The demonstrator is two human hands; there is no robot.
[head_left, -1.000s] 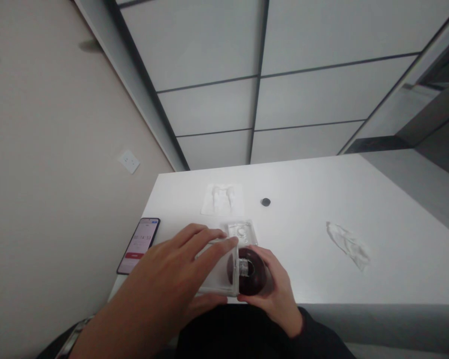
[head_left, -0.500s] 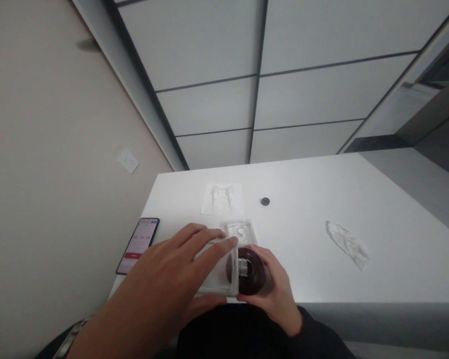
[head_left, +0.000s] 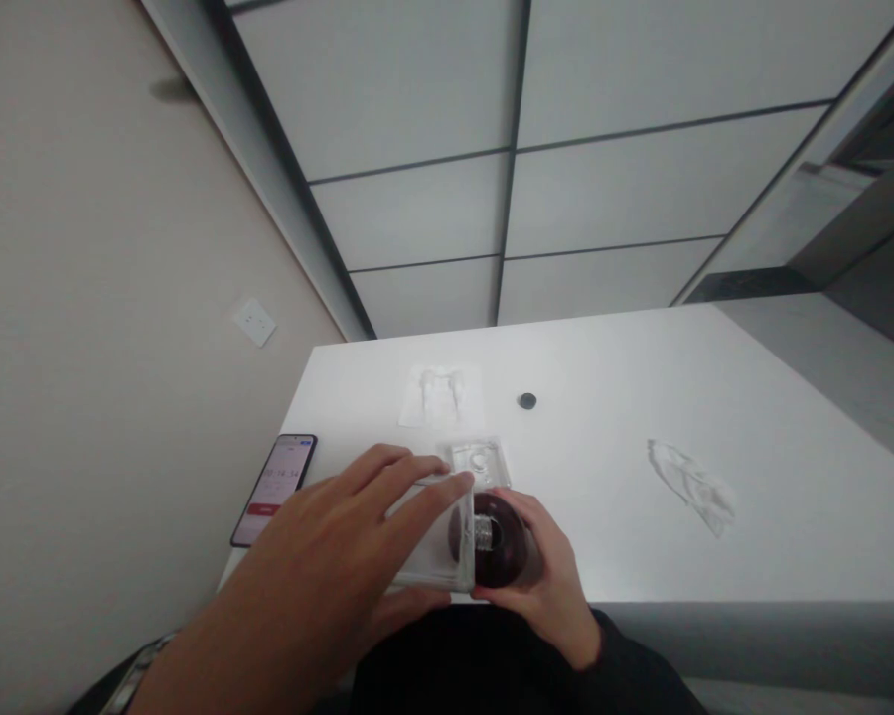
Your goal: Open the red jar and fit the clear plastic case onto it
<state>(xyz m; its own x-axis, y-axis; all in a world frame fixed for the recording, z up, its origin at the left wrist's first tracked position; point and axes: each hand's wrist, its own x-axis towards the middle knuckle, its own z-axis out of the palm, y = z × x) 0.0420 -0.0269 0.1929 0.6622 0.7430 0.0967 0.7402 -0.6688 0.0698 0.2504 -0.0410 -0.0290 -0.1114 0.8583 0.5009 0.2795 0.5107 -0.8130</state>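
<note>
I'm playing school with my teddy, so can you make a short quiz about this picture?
1. Which hand holds the dark round object?
2. True or false: the phone lies to the left of the small dark disc.
3. The container in the left hand looks: (a) wooden, (b) see-through, (c) bright red.

Key: 1. The right hand. 2. True. 3. (b).

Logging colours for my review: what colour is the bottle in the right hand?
The bottle looks dark reddish-brown, and shows best in the head view.
</note>
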